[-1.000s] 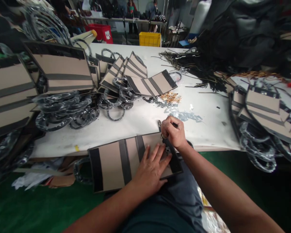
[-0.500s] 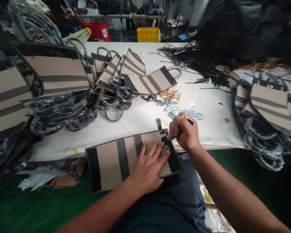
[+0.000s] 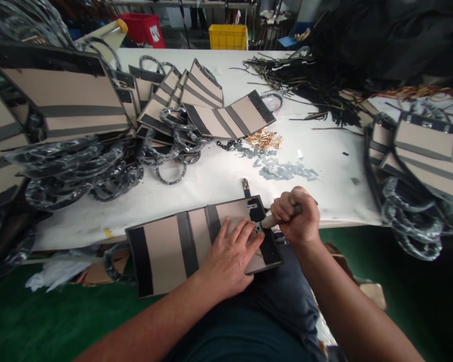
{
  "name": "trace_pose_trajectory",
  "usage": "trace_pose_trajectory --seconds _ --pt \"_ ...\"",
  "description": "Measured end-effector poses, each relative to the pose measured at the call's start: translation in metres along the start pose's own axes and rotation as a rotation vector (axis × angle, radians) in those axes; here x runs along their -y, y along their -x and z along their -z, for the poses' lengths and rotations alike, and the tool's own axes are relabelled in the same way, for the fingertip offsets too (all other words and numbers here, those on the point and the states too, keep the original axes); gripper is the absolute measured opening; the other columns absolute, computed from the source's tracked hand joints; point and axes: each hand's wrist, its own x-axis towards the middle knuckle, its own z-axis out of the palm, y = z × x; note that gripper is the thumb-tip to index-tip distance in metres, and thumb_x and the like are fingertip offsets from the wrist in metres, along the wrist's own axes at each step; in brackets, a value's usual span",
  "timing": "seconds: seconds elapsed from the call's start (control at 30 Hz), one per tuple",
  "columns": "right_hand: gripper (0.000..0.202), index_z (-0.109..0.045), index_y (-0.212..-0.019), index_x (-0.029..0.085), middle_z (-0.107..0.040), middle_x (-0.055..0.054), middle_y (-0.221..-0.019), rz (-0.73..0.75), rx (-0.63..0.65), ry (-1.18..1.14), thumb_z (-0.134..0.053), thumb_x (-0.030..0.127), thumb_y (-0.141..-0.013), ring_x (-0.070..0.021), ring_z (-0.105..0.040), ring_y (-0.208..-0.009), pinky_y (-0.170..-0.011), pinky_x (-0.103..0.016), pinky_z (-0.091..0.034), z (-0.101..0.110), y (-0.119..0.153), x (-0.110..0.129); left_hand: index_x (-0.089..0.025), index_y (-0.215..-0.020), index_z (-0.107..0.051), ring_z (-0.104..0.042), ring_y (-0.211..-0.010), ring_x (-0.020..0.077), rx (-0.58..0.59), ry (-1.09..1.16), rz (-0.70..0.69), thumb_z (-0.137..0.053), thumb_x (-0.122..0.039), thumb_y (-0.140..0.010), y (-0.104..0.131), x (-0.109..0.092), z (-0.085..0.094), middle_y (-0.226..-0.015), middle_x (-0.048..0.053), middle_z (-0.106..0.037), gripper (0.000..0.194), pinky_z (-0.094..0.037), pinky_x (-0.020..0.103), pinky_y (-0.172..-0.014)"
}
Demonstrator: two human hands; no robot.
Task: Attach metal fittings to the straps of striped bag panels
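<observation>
A beige panel with dark strips (image 3: 166, 251) lies over the table's front edge. My left hand (image 3: 230, 256) rests spread on it, pressing its right part, fingertips beside a small metal plate (image 3: 258, 228). My right hand (image 3: 297, 216) is closed round a tool (image 3: 271, 221), whose tip is at the panel's dark right strip, close to the metal plate. A second metal piece (image 3: 252, 205) sits higher on that strip. Past the panel's upper edge sticks a short dark strap with a metal end (image 3: 245, 187).
Similar panels (image 3: 226, 118) and plastic-wrapped handles (image 3: 75, 166) are piled left, with more panels (image 3: 425, 141) at right. Gold pieces (image 3: 264, 139) and flat grey metal pieces (image 3: 283, 170) lie mid-table. Black cords (image 3: 313, 85) are heaped behind; yellow (image 3: 228, 37) and red bins (image 3: 141, 30) stand beyond.
My right hand has moved down and slightly right, taking the tool's tip from near the upper metal piece to near the lower plate. The view has shifted a little; my left hand stays on the panel.
</observation>
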Motion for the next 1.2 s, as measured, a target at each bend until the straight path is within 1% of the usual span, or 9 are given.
trace_pose_trajectory --seconds 0.23,0.37,0.47,0.67,0.73,0.87,1.0,1.13,1.2 --pt "0.037 -0.04 -0.063 0.022 -0.029 0.009 -0.05 0.004 -0.085 -0.025 -0.068 0.03 -0.086 -0.0079 -0.027 -0.041 -0.041 -0.023 -0.028 0.001 -0.001 -0.007 -0.019 -0.159 -0.043 -0.023 -0.159 0.0353 0.0 0.013 -0.017 -0.076 -0.05 -0.084 0.0 0.004 -0.005 -0.165 0.017 -0.04 0.088 0.001 0.06 -0.132" --pt "0.039 -0.039 -0.065 0.023 -0.03 0.009 -0.05 0.067 -0.066 0.037 -0.068 0.03 -0.089 -0.0081 -0.026 -0.041 -0.042 -0.023 -0.026 -0.006 0.004 -0.014 -0.019 -0.159 -0.044 -0.025 -0.158 0.0365 -0.007 0.015 -0.023 -0.077 -0.052 -0.084 -0.001 0.006 -0.006 -0.164 0.019 -0.04 0.088 -0.001 0.062 -0.132" --pt "0.038 -0.041 -0.067 0.024 -0.034 0.009 -0.05 0.115 0.008 0.185 -0.067 0.032 -0.093 -0.0095 -0.029 -0.042 -0.043 -0.025 -0.028 -0.014 0.015 -0.019 -0.02 -0.158 -0.044 -0.026 -0.157 0.0359 -0.023 0.029 -0.027 -0.075 -0.051 -0.085 0.0 0.007 -0.007 -0.164 0.019 -0.04 0.085 -0.003 0.062 -0.132" --pt "0.039 -0.052 -0.064 0.022 -0.053 0.002 -0.06 0.224 0.301 0.828 -0.069 0.039 -0.094 -0.0135 -0.046 -0.057 -0.056 -0.029 -0.038 -0.03 0.029 -0.019 -0.022 -0.155 -0.048 -0.027 -0.158 0.0332 -0.099 0.072 0.025 -0.074 -0.042 -0.085 0.005 0.001 -0.012 -0.164 0.016 -0.042 0.077 -0.007 0.055 -0.133" --pt "0.041 -0.051 -0.062 0.022 -0.051 0.003 -0.057 0.182 0.316 0.826 -0.069 0.04 -0.094 -0.0129 -0.043 -0.055 -0.054 -0.029 -0.036 -0.033 0.026 -0.017 -0.023 -0.155 -0.049 -0.024 -0.159 0.0345 -0.119 0.075 0.045 -0.076 -0.039 -0.082 0.008 0.0 -0.013 -0.166 0.017 -0.038 0.079 -0.008 0.055 -0.133" --pt "0.044 -0.045 -0.064 0.024 -0.046 0.005 -0.05 0.111 0.244 0.628 -0.063 0.042 -0.1 -0.0125 -0.039 -0.047 -0.049 -0.029 -0.034 -0.038 0.022 -0.015 -0.024 -0.155 -0.047 -0.02 -0.16 0.0365 -0.127 0.07 0.042 -0.082 -0.041 -0.078 0.012 -0.001 -0.017 -0.17 0.018 -0.029 0.086 -0.009 0.056 -0.132" --pt "0.041 -0.049 -0.063 0.022 -0.049 0.003 -0.056 0.165 0.368 0.842 -0.064 0.037 -0.097 -0.0127 -0.043 -0.053 -0.054 -0.029 -0.036 -0.048 0.029 -0.014 -0.022 -0.155 -0.046 -0.019 -0.16 0.0362 -0.145 0.093 0.04 -0.077 -0.04 -0.081 0.011 -0.001 -0.019 -0.169 0.016 -0.033 0.082 -0.008 0.057 -0.133" --pt "0.034 -0.05 -0.062 0.021 -0.048 0.003 -0.06 0.261 0.511 1.014 -0.064 0.029 -0.092 -0.0121 -0.043 -0.056 -0.055 -0.028 -0.035 -0.05 0.032 -0.017 -0.021 -0.156 -0.045 -0.03 -0.155 0.0354 -0.167 0.135 0.04 -0.072 -0.036 -0.084 0.01 0.0 -0.019 -0.162 0.015 -0.044 0.079 -0.012 0.056 -0.132" --pt "0.033 -0.05 -0.062 0.021 -0.048 0.003 -0.06 0.269 0.527 1.024 -0.064 0.028 -0.091 -0.0122 -0.044 -0.056 -0.055 -0.028 -0.035 -0.047 0.031 -0.018 -0.019 -0.156 -0.046 -0.032 -0.154 0.0356 -0.164 0.127 0.034 -0.073 -0.037 -0.082 0.011 0.0 -0.017 -0.162 0.016 -0.045 0.08 -0.012 0.055 -0.132"
